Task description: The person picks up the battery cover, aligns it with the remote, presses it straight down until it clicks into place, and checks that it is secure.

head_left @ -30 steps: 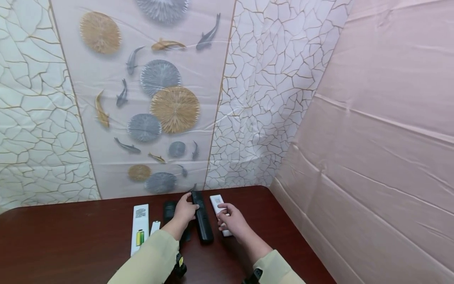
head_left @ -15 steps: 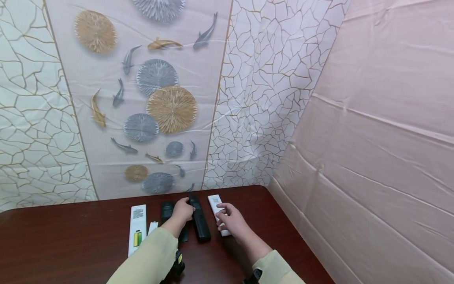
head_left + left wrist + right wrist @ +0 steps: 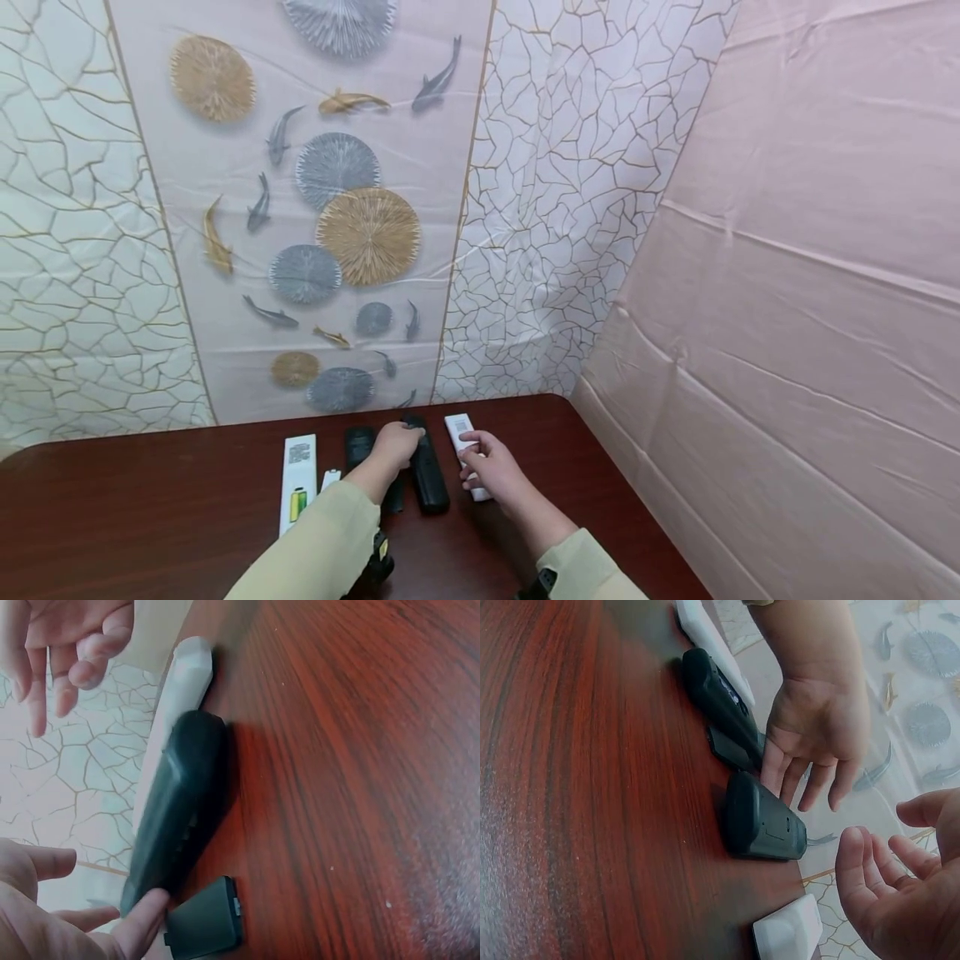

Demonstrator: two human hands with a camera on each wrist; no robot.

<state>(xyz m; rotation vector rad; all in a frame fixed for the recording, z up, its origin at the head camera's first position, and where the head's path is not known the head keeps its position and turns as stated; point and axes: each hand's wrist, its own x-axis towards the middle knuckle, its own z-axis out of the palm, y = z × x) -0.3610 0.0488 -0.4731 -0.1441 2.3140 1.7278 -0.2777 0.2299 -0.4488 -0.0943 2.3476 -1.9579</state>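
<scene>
A black remote control (image 3: 429, 479) lies face down on the table, its battery-cover outline showing in the right wrist view. My left hand (image 3: 393, 450) is at its far end; in the left wrist view one fingertip touches the remote's side while the other fingers stay loosely extended. My right hand (image 3: 495, 467) hovers with relaxed fingers over a white remote (image 3: 454, 427), holding nothing. Left of the black remote lies a second black remote (image 3: 358, 442), partly hidden by my left arm. A loose black battery cover (image 3: 202, 919) rests between the two black remotes.
Farther left lies a larger white remote (image 3: 300, 467) with a green-and-yellow battery shape on it. A small white piece (image 3: 331, 477) is beside it, partly behind my left sleeve. Patterned cloth (image 3: 367, 233) hangs behind the table (image 3: 150, 500), and pink cloth (image 3: 787, 333) to its right.
My left hand has shifted at the black remote's far end, its raised forefinger lowering and its fingers drawing closer together. My right hand has stayed over the white remote.
</scene>
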